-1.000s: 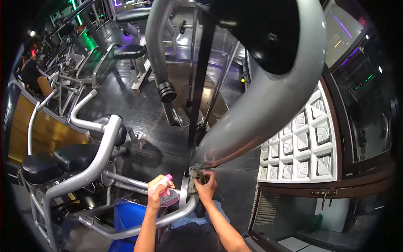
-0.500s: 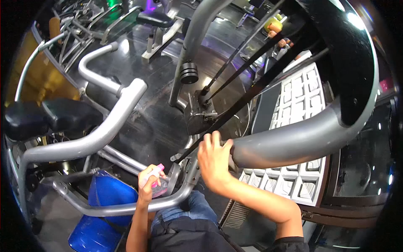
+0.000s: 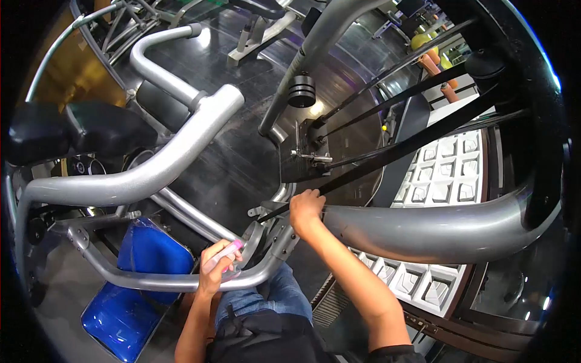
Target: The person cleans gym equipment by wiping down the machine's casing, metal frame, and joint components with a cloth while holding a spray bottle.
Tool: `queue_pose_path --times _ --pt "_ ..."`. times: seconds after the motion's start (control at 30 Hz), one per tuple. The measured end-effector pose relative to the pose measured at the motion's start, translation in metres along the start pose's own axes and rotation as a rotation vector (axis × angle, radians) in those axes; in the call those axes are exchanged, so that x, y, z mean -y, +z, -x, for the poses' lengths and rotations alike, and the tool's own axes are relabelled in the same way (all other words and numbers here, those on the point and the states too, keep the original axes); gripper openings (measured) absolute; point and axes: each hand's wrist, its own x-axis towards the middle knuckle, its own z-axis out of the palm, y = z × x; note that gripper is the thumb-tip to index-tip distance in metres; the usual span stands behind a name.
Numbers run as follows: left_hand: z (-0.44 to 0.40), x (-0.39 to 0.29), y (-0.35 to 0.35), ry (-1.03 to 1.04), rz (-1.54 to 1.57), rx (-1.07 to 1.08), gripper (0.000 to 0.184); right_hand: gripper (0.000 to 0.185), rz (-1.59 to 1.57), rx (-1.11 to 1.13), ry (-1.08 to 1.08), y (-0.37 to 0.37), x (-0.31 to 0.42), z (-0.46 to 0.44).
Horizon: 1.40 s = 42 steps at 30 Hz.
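Note:
In my left hand [image 3: 213,269] is a spray bottle [image 3: 232,247] with a pink head and a clear lower part, mostly hidden by my fingers and held just above a bent silver tube [image 3: 157,281]. My right hand [image 3: 306,210] is closed at the near end of a thick grey tube [image 3: 430,233] of the exercise machine. Its fingers curl over beside a black belt [image 3: 375,158]; what lies under them is hidden. A round pulley [image 3: 252,243] sits between the two hands, close to the bottle.
Blue seat pads [image 3: 124,317] lie at the lower left. A large silver handle [image 3: 175,145] and black pads [image 3: 106,132] stand above them. White moulded panels [image 3: 445,175] line the right side. A black stacked weight piece [image 3: 301,91] hangs near the frame post.
The view has shifted, bringing the machine's parts to new places. My right hand's fingers, more spread before, now curl over at the tube's end. My left hand still holds the spray bottle.

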Motion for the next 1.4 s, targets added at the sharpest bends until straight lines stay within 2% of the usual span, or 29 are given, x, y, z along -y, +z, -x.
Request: queue_pose_path --times 0.13,0.23,0.4,0.5,0.6,0.8,0.9,0.93,1.0,1.2,1.3,1.37,1.4 --pt "-0.009 0.003 -0.003 0.002 0.009 -0.016 0.028 0.025 0.094 0.018 -0.047 -0.07 -0.031 0.056" --pt "-0.015 0.005 -0.003 0.007 -0.002 -0.018 0.029 0.025 0.156 -0.031 -0.06 -0.056 -0.026 0.062" --pt "-0.019 0.0 0.001 0.004 0.043 -0.041 0.028 0.024 0.049 -0.022 -0.074 0.032 0.009 -0.008" --pt "-0.018 0.005 -0.01 -0.012 -0.009 0.006 0.028 0.023 -0.043 -0.202 -0.113 0.082 0.027 -0.045" --pt "-0.019 0.001 -0.016 -0.048 -0.022 0.005 0.028 0.022 0.003 -0.173 -0.074 0.097 0.042 -0.056" --pt "-0.029 0.004 -0.024 -0.053 -0.03 0.017 0.031 0.021 0.039 0.06 -0.057 -0.003 0.01 0.009" --pt "-0.033 0.008 -0.024 -0.05 -0.017 0.024 0.033 0.019 0.064 -0.019 -0.094 -0.015 -0.004 0.033" --pt "-0.034 0.009 -0.023 -0.051 -0.017 0.027 0.033 0.019 0.064 -0.017 -0.091 -0.004 0.0 0.031" --pt "-0.034 0.01 -0.02 -0.071 -0.034 0.032 0.034 0.019 0.113 -0.165 -0.091 0.036 0.016 0.014" --pt "-0.024 0.005 -0.013 -0.104 -0.05 0.046 0.033 0.018 -0.067 -0.215 -0.182 0.11 0.044 -0.027" --pt "-0.017 0.011 -0.012 -0.116 -0.053 0.036 0.032 0.019 -0.03 -0.328 -0.211 0.133 0.049 -0.02" --pt "-0.015 0.016 -0.011 -0.113 -0.073 0.042 0.032 0.016 -0.215 -0.561 -0.338 0.137 0.04 -0.008" --pt "-0.014 0.019 -0.01 -0.112 -0.09 0.042 0.032 0.016 -0.213 -0.563 -0.329 0.127 0.03 0.007"
